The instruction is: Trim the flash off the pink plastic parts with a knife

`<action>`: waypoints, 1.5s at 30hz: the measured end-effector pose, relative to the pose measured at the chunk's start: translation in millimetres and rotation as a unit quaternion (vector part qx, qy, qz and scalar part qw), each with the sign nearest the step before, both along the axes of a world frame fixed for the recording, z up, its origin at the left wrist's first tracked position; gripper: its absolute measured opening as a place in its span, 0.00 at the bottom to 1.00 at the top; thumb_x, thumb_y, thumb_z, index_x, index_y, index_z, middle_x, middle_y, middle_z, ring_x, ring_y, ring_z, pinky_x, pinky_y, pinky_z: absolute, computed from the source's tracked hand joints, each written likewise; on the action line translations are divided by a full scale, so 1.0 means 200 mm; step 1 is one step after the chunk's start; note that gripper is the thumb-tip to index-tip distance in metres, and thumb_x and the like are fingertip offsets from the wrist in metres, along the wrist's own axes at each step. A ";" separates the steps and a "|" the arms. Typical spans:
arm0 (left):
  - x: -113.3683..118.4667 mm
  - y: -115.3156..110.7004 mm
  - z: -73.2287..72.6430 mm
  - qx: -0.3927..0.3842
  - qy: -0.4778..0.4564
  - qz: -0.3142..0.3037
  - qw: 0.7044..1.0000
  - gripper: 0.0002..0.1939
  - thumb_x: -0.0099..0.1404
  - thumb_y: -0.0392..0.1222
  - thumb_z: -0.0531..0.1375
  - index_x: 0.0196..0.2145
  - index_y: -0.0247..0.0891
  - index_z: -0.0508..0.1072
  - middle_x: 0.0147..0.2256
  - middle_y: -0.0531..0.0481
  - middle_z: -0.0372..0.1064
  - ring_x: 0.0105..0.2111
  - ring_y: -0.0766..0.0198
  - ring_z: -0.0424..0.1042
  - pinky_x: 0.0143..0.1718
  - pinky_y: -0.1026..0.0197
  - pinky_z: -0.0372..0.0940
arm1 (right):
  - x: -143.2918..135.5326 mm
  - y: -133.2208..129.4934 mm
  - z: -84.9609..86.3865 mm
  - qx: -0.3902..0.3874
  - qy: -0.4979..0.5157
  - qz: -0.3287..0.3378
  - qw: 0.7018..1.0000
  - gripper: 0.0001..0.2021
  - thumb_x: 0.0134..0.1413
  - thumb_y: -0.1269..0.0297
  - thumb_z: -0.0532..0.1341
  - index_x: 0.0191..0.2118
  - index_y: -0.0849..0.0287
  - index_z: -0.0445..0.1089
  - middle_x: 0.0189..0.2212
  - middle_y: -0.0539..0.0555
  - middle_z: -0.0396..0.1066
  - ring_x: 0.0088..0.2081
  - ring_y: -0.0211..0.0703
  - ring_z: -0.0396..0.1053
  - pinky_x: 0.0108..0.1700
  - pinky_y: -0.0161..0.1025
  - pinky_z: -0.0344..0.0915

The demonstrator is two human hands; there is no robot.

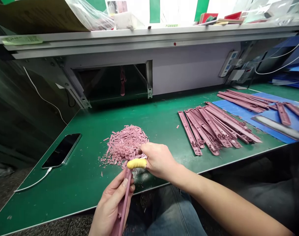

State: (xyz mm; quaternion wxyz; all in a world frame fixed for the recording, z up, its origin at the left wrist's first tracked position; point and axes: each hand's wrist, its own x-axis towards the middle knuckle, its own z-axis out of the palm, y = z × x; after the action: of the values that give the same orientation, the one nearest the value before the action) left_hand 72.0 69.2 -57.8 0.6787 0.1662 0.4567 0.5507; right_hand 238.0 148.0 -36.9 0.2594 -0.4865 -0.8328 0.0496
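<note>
My left hand [112, 203] is wrapped round a long, narrow pink plastic strip [125, 200], tilted up and away from me at the table's near edge. At the strip's far end is my right hand [158, 160], closed, its thumb covered by a yellow finger cot [137, 163] that touches the strip. From its curled fingers a thin, pale, blade-like tool [132, 148] points left; its handle is hidden in the fist. Just beyond both hands lies a heap of pink shavings and scraps [126, 141] on the green tabletop [90, 183].
Many similar strips [210, 126] lie piled at the right, with more strips [245, 100] on a blue sheet [269, 129] behind. A phone [62, 150] with a white cable [33, 186] sits at the left. Overhead, a loaded shelf [149, 42] spans the bench.
</note>
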 end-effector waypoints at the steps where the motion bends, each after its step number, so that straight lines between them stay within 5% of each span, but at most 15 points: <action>1: -0.01 0.00 0.00 0.000 0.006 -0.006 1.000 0.19 0.55 0.37 0.68 0.46 0.40 0.77 0.40 0.49 0.75 0.36 0.68 0.72 0.40 0.70 0.69 | 0.00 0.00 0.00 0.007 -0.003 -0.001 1.000 0.31 0.54 0.33 0.48 0.28 0.59 0.66 0.25 0.49 0.68 0.26 0.36 0.60 0.26 0.34 0.43; 5: -0.02 0.01 0.02 0.057 0.028 -0.036 0.997 0.18 0.59 0.36 0.65 0.48 0.41 0.76 0.38 0.50 0.75 0.38 0.68 0.73 0.42 0.70 0.68 | -0.01 -0.06 0.03 0.020 -0.018 0.020 0.999 0.25 0.62 0.41 0.50 0.27 0.59 0.64 0.24 0.49 0.68 0.25 0.37 0.60 0.25 0.36 0.41; 9: -0.01 0.11 0.10 0.099 0.031 -0.030 0.994 0.17 0.57 0.34 0.66 0.46 0.37 0.76 0.31 0.51 0.74 0.28 0.69 0.72 0.32 0.70 0.68 | -0.10 -0.28 0.00 0.019 -0.029 0.095 0.995 0.15 0.60 0.52 0.56 0.29 0.57 0.64 0.24 0.49 0.68 0.24 0.39 0.61 0.24 0.38 0.37; 15: -0.04 0.35 0.21 0.166 -0.017 0.052 0.985 0.10 0.65 0.29 0.55 0.40 0.35 0.75 0.32 0.54 0.67 0.27 0.76 0.68 0.28 0.74 0.64 | -0.18 -0.73 -0.19 -0.037 -0.048 0.332 0.942 0.13 0.55 0.60 0.63 0.23 0.56 0.62 0.17 0.44 0.64 0.18 0.38 0.56 0.20 0.39 0.37; 18: -0.07 0.32 0.24 0.159 -0.043 0.047 0.985 0.12 0.66 0.28 0.53 0.42 0.36 0.73 0.34 0.53 0.66 0.25 0.77 0.67 0.22 0.75 0.63 | -0.11 -0.66 -0.19 -0.104 0.055 0.280 0.953 0.19 0.61 0.48 0.56 0.26 0.56 0.66 0.20 0.46 0.67 0.21 0.37 0.61 0.21 0.36 0.48; 22: -0.04 0.10 0.22 0.095 -0.053 -0.005 0.994 0.13 0.65 0.34 0.57 0.48 0.38 0.69 0.32 0.53 0.67 0.16 0.77 0.62 0.09 0.76 0.55 | -0.02 -0.36 -0.01 -0.082 0.192 0.089 0.974 0.27 0.55 0.36 0.54 0.39 0.59 0.70 0.30 0.53 0.72 0.30 0.41 0.68 0.30 0.35 0.58; 28: -0.01 -0.15 0.13 0.033 -0.092 -0.082 0.992 0.20 0.66 0.42 0.58 0.56 0.47 0.64 0.16 0.58 0.61 0.09 0.78 0.56 0.10 0.78 0.48 | -0.04 -0.24 0.16 0.003 0.130 -0.009 0.992 0.26 0.50 0.37 0.59 0.40 0.57 0.70 0.31 0.54 0.72 0.32 0.43 0.69 0.31 0.35 0.58; 38: -0.01 -0.21 0.15 0.029 -0.053 -0.086 0.994 0.24 0.59 0.47 0.65 0.53 0.46 0.69 0.15 0.57 0.62 0.08 0.76 0.56 0.09 0.76 0.47 | -0.04 -0.32 0.16 0.042 0.031 -0.022 0.998 0.25 0.57 0.38 0.52 0.29 0.57 0.66 0.26 0.52 0.70 0.26 0.40 0.65 0.25 0.36 0.46; 42: 0.00 -0.20 0.16 0.024 -0.035 -0.069 0.997 0.25 0.59 0.47 0.65 0.53 0.44 0.68 0.15 0.57 0.62 0.08 0.77 0.56 0.09 0.77 0.47 | -0.04 -0.32 0.13 0.033 0.006 0.041 0.999 0.25 0.62 0.45 0.51 0.21 0.58 0.61 0.19 0.48 0.64 0.21 0.36 0.57 0.24 0.38 0.39; 45: 0.02 -0.18 0.21 0.024 -0.041 -0.052 0.998 0.24 0.57 0.46 0.67 0.51 0.44 0.70 0.16 0.58 0.63 0.09 0.78 0.55 0.09 0.78 0.49 | -0.04 -0.33 0.12 -0.039 0.097 0.105 0.989 0.22 0.63 0.49 0.53 0.23 0.58 0.64 0.21 0.48 0.65 0.23 0.35 0.59 0.25 0.35 0.46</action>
State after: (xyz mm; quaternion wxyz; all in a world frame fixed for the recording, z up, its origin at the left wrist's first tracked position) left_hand 75.0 34.0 -16.7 0.7206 0.1828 0.4056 0.5317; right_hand 231.0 82.0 -12.1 0.3129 -0.3993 -0.8476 0.1553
